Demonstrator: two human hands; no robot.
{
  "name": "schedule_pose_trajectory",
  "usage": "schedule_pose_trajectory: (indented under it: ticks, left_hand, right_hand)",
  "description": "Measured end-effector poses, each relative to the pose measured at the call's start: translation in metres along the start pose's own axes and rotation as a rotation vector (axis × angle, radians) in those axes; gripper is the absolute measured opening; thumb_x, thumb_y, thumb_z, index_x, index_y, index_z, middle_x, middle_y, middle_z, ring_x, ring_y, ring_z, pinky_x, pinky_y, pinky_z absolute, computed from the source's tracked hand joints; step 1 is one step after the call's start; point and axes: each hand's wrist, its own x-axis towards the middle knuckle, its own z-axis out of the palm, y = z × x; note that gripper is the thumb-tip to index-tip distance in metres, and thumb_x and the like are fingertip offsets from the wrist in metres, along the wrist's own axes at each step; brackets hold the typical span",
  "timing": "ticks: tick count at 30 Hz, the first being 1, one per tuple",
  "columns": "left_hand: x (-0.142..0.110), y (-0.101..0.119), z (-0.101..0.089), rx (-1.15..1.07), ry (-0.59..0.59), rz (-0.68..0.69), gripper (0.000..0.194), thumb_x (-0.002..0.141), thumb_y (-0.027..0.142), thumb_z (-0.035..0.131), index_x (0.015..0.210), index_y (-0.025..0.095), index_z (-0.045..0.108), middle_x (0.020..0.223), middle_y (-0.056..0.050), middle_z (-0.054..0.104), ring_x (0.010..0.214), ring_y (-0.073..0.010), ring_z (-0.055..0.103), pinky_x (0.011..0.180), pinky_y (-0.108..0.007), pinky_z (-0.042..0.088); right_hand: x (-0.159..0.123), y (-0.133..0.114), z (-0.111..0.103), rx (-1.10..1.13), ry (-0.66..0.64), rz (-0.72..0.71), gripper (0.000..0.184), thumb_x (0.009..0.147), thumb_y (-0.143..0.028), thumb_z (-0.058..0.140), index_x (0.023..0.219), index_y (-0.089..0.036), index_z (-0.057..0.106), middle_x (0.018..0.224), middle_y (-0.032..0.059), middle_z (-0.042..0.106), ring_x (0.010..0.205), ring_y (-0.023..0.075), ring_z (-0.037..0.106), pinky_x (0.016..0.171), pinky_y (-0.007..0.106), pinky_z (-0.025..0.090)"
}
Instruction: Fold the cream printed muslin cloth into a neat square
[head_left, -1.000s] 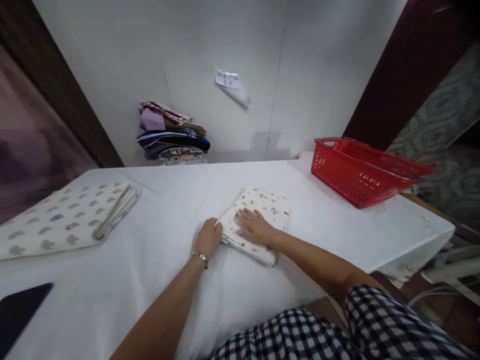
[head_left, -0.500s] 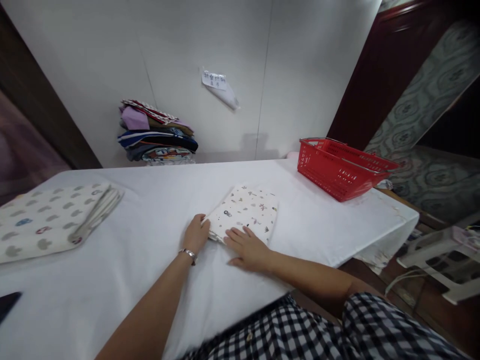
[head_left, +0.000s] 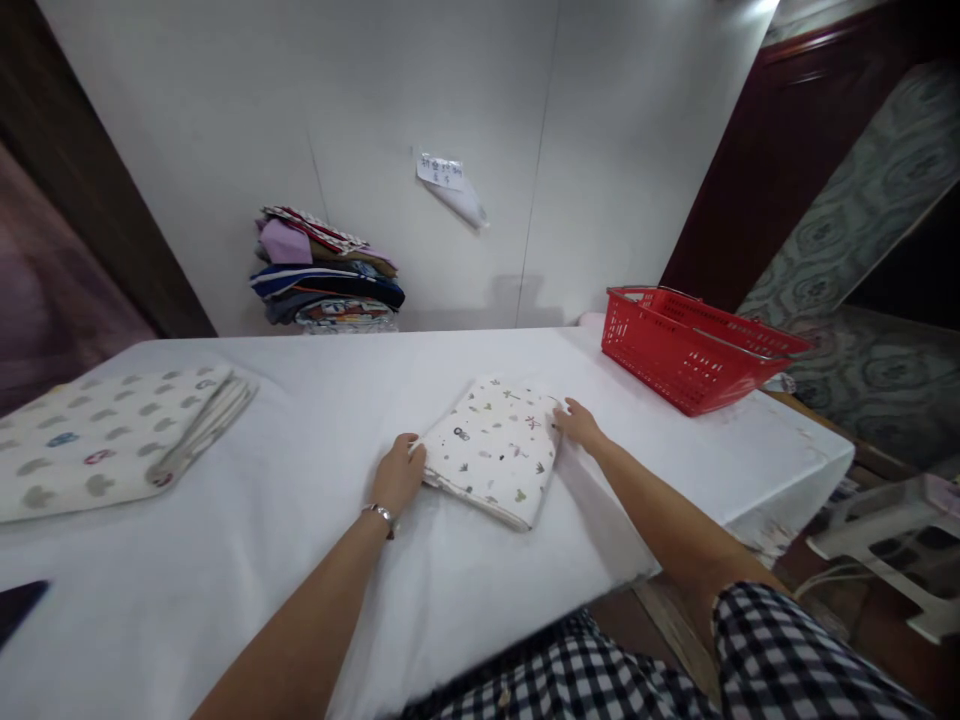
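Observation:
A folded white cloth (head_left: pixel 491 450) with small printed motifs lies on the white-covered table in front of me. My left hand (head_left: pixel 400 474) is closed on its left corner, and a silvery bracelet circles that wrist. At the cloth's far right edge, my right hand (head_left: pixel 577 424) has its fingertips closed on the border; the exact grip is partly hidden. The layered near edge of the cloth shows between my two arms. Farther left rests a larger folded white cloth (head_left: pixel 112 440) with grey mushroom-like shapes, apart from my hands.
A red plastic basket (head_left: pixel 697 350) stands at the table's (head_left: pixel 315 590) right end. A pile of folded fabrics (head_left: pixel 330 270) is against the wall at the back left. A dark flat object (head_left: pixel 19 608) lies at the left edge, and a white stool (head_left: pixel 892 540) stands at right.
My right hand has moved from the cloth's near side to its far right edge, uncovering the front corner. My left hand stays at the left corner. The view has shifted slightly.

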Motion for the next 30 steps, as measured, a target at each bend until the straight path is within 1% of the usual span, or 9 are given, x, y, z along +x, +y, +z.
schedule_pose_trajectory:
  ticks: [3,6,9,13,16,19,22,25,30]
  left_hand:
    - [-0.001,0.0,0.001,0.014,0.004,0.024,0.031,0.084,0.031,0.035,0.108,0.02,0.051,0.093,-0.008,0.066,0.087,-0.0219,0.06,0.076,-0.031,0.043]
    - [-0.002,-0.002,0.001,0.014,-0.006,0.052,0.028,0.085,0.031,0.033,0.104,0.021,0.052,0.09,-0.006,0.065,0.085,-0.0203,0.06,0.074,-0.029,0.043]
    - [-0.001,-0.004,0.001,-0.018,-0.008,0.06,0.027,0.085,0.031,0.034,0.102,0.021,0.053,0.089,-0.005,0.065,0.083,-0.0198,0.06,0.074,-0.029,0.043]
    - [-0.004,-0.001,0.005,-0.22,-0.014,-0.033,0.024,0.082,0.031,0.043,0.1,0.019,0.054,0.1,-0.006,0.064,0.087,-0.018,0.06,0.074,-0.029,0.045]
    - [-0.01,0.008,0.012,-0.435,-0.126,-0.178,0.037,0.078,0.032,0.05,0.112,0.017,0.049,0.109,-0.009,0.06,0.076,-0.0149,0.061,0.058,-0.024,0.047]
    - [-0.016,0.016,0.016,-0.505,-0.2,-0.22,0.05,0.076,0.03,0.053,0.122,0.017,0.04,0.113,-0.011,0.057,0.064,-0.0109,0.058,0.047,-0.021,0.045]
    - [-0.018,0.018,0.016,-0.533,-0.213,-0.245,0.054,0.076,0.029,0.054,0.125,0.016,0.037,0.115,-0.012,0.055,0.063,-0.0095,0.058,0.045,-0.019,0.045]
    - [-0.017,0.015,0.016,-0.569,-0.223,-0.249,0.053,0.076,0.029,0.054,0.125,0.016,0.037,0.115,-0.012,0.055,0.063,-0.0096,0.057,0.044,-0.019,0.046]
    - [-0.015,0.015,0.016,-0.646,-0.214,-0.285,0.055,0.073,0.029,0.062,0.122,0.017,0.041,0.114,-0.012,0.055,0.069,-0.0112,0.058,0.045,-0.017,0.047]
  right_hand:
    - [0.025,0.0,-0.004,0.128,-0.022,0.238,0.062,0.08,-0.04,0.052,0.133,-0.012,0.036,0.106,0.0177,0.062,0.083,0.0234,0.063,0.06,0.034,0.054]
    - [0.034,-0.007,0.005,0.171,-0.041,0.259,0.067,0.073,-0.037,0.06,0.131,-0.011,0.039,0.102,0.0184,0.063,0.075,0.0222,0.064,0.052,0.03,0.052]
    - [0.042,-0.014,0.015,0.214,-0.004,0.238,0.072,0.065,-0.03,0.068,0.13,-0.016,0.041,0.111,0.0172,0.059,0.081,0.0241,0.063,0.054,0.031,0.052]
    - [0.069,-0.025,0.016,0.291,0.084,0.141,0.071,0.066,-0.025,0.066,0.131,-0.019,0.038,0.111,0.0112,0.06,0.088,0.0211,0.062,0.064,0.029,0.052]
    - [0.092,-0.032,0.015,0.313,0.145,0.048,0.073,0.067,-0.026,0.066,0.133,-0.017,0.036,0.111,0.0108,0.06,0.089,0.0209,0.062,0.069,0.028,0.052]
    - [0.102,-0.032,0.023,0.194,0.123,0.068,0.074,0.067,-0.03,0.066,0.133,-0.012,0.036,0.119,0.0165,0.055,0.102,0.0275,0.057,0.079,0.036,0.05]
    - [0.094,-0.025,0.035,0.128,0.079,0.067,0.067,0.069,-0.033,0.064,0.129,-0.011,0.043,0.128,0.0174,0.049,0.118,0.0312,0.045,0.095,0.043,0.039]
    - [0.072,-0.018,0.039,0.086,0.053,0.017,0.061,0.075,-0.034,0.058,0.13,-0.015,0.041,0.135,0.0127,0.042,0.125,0.0277,0.038,0.103,0.041,0.03]
    - [0.021,0.0,0.03,0.018,-0.025,-0.038,0.063,0.077,-0.039,0.053,0.133,-0.014,0.039,0.136,0.0127,0.042,0.122,0.0278,0.042,0.101,0.04,0.033]
